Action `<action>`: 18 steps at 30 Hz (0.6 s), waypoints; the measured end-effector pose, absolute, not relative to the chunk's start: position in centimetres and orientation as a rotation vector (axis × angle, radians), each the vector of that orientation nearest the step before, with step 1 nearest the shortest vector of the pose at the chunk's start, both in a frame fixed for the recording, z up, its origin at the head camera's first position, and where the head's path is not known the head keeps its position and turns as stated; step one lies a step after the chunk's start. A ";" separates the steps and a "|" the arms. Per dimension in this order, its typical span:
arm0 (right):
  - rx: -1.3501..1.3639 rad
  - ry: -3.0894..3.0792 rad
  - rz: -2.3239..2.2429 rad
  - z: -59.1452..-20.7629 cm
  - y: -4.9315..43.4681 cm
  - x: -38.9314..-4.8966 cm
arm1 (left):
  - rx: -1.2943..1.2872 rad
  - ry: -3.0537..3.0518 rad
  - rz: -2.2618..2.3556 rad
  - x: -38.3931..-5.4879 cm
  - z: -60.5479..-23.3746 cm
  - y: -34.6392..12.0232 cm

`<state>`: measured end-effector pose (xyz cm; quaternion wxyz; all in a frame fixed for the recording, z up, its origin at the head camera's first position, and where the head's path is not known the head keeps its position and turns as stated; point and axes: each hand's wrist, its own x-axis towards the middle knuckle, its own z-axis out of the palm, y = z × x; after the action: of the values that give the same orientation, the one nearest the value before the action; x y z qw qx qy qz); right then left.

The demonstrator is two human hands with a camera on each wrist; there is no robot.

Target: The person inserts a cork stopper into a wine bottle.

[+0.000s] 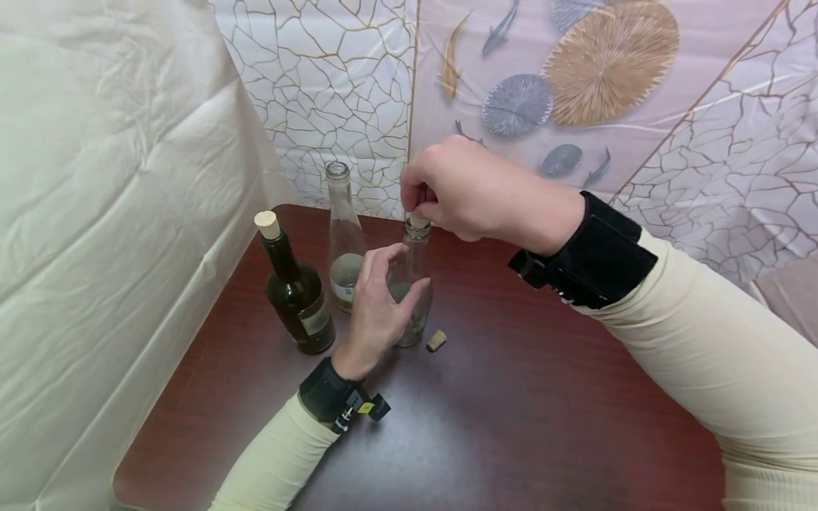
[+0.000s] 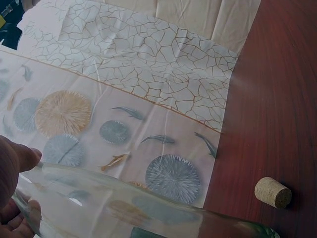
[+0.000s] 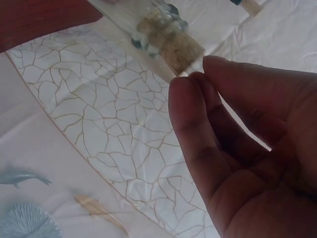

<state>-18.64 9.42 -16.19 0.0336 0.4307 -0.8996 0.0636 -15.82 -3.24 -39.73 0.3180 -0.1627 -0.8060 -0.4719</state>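
A clear glass bottle (image 1: 417,259) stands on the table, with a cork (image 1: 418,222) in its mouth. My right hand (image 1: 466,188) is above it, thumb and fingertips pinching the top end of that cork. In the right wrist view the cork (image 3: 184,54) sits partly in the neck, its outer end at the fingertips. My left hand (image 1: 381,301) holds the bottle's body, thumb on the right side and fingers curling round behind. The left wrist view shows the thumb against the glass (image 2: 114,193). A loose cork (image 1: 437,341) lies on the table just right of the bottle's base.
Left of my left hand stands a dark green bottle (image 1: 297,298) with a cork (image 1: 267,224) in its neck. Behind it is another clear bottle (image 1: 341,220), uncorked. The dark red table (image 1: 543,397) meets patterned cloth (image 1: 339,64) at the back and pale cloth (image 1: 128,213) at left.
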 end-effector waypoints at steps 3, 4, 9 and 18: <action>1.347 -2.753 0.184 -16.6 9.5 -18.7 | -0.435 -2.117 -1.250 -15.8 -39.9 -3.2; 1.349 -2.749 0.184 -16.6 9.5 -18.7 | -0.436 -2.113 -1.252 -15.8 -39.9 -3.2; 1.358 -2.728 0.171 -16.7 9.5 -18.6 | -0.439 -2.096 -1.259 -15.9 -39.9 -3.1; 1.348 -2.731 0.176 -16.8 9.4 -18.5 | -0.440 -2.093 -1.247 -15.9 -39.9 -3.2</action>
<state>-18.46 9.41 -16.82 0.0454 0.4415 -0.8942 0.0576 -15.88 -3.24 -39.89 0.3268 -0.1680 -0.7991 -0.4759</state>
